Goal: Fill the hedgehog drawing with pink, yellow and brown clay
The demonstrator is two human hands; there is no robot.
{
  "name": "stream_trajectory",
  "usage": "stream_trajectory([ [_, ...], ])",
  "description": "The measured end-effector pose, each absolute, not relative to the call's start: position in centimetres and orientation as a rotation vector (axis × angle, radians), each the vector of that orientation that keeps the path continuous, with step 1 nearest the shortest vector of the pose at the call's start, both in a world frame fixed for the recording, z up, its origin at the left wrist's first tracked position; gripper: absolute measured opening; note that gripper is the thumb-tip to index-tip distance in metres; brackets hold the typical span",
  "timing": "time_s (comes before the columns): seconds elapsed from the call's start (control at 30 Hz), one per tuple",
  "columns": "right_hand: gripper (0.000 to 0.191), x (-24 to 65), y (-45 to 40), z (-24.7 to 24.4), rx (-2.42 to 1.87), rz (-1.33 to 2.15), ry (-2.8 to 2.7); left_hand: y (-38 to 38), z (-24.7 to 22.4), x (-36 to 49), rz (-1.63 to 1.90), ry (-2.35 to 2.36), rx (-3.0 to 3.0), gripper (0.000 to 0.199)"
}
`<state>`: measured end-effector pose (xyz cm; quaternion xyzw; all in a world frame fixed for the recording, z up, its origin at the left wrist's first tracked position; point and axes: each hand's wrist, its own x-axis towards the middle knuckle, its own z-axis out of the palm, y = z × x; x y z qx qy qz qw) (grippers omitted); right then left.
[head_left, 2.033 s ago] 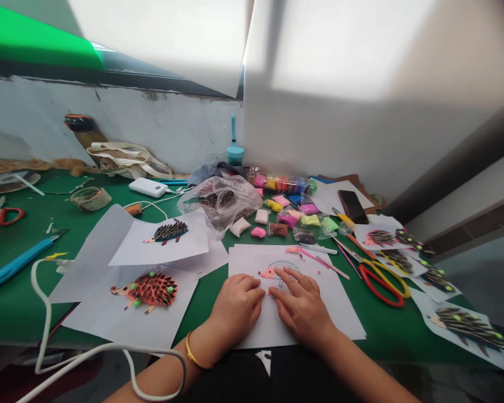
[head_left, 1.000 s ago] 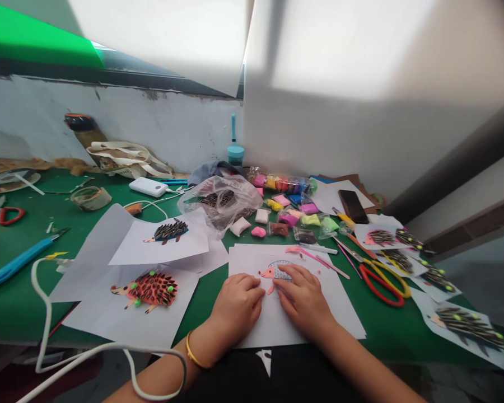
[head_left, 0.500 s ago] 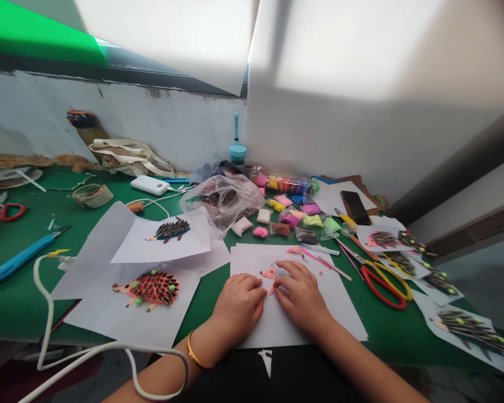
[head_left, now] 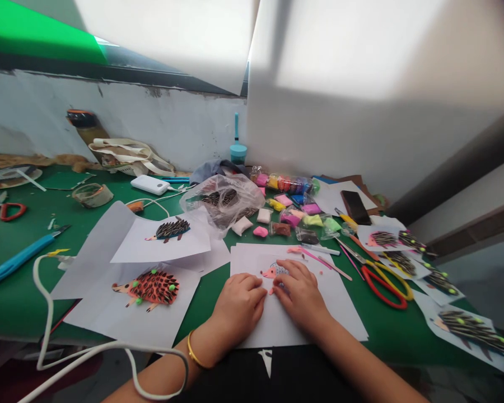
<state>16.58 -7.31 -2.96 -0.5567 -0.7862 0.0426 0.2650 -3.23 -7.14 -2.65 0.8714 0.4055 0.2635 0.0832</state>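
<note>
On white paper (head_left: 336, 319) lies a hedgehog picture (head_left: 280, 268) with a pink clay face and a bluish patterned body, partly covered by my right hand (head_left: 301, 291). Its index finger and thumb close around a small pink clay foot (head_left: 271, 290) under the body; the other fingers lie over the picture's top right. My left hand (head_left: 238, 305) rests on the paper just left of the picture, fingers loosely bent and lying on the sheet, with nothing visible in them. A gold bangle (head_left: 196, 350) circles the left wrist. A pink clay lump (head_left: 294, 249) lies at the sheet's top.
Red-and-yellow scissors (head_left: 384, 285) lie to the right, near finished hedgehog pictures (head_left: 466, 330). Behind are bagged clay pieces (head_left: 280, 228) and a plastic bag (head_left: 224, 198) of dark seeds. Leftward are two more hedgehog pictures (head_left: 153, 288), a blue knife (head_left: 23, 257) and a white cable (head_left: 46, 313).
My right index finger and thumb have shifted very slightly at the pink clay foot. My left hand and the paper stay in place.
</note>
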Motion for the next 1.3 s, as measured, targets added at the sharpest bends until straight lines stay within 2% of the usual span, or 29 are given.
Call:
stream_trajectory([
  [0.43,0.012,19.3,-7.2,-0.7,-1.425,0.208,-2.106,-7.1,-2.8,-3.3,0.773,1.202,2.607,0.015],
  [0.63,0.011,21.3,-5.3,0.1,-1.429,0.402,-2.256,-7.3,-2.2,-3.0,0.742,1.192,2.712,0.009],
  [0.77,0.007,20.7,-4.6,-0.4,-1.466,0.479,-2.317,-7.3,-1.9,-2.2,0.598,1.155,2.805,0.007],
  [1.0,0.007,20.2,-3.7,-0.8,-1.486,0.410,-2.345,-7.0,-1.6,-1.0,0.361,1.192,2.903,0.003],
  [1.07,0.009,20.2,-3.6,-1.0,-1.474,0.394,-2.339,-7.0,-1.7,-0.9,0.389,1.193,2.909,0.011],
  [1.2,0.011,20.1,-3.7,-1.6,-1.477,0.366,-2.315,-7.2,-2.1,-0.8,0.458,1.169,2.913,0.040],
  [1.3,0.012,20.3,-3.8,-2.0,-1.459,0.337,-2.314,-7.2,-2.4,-0.8,0.454,1.173,2.909,0.043],
])
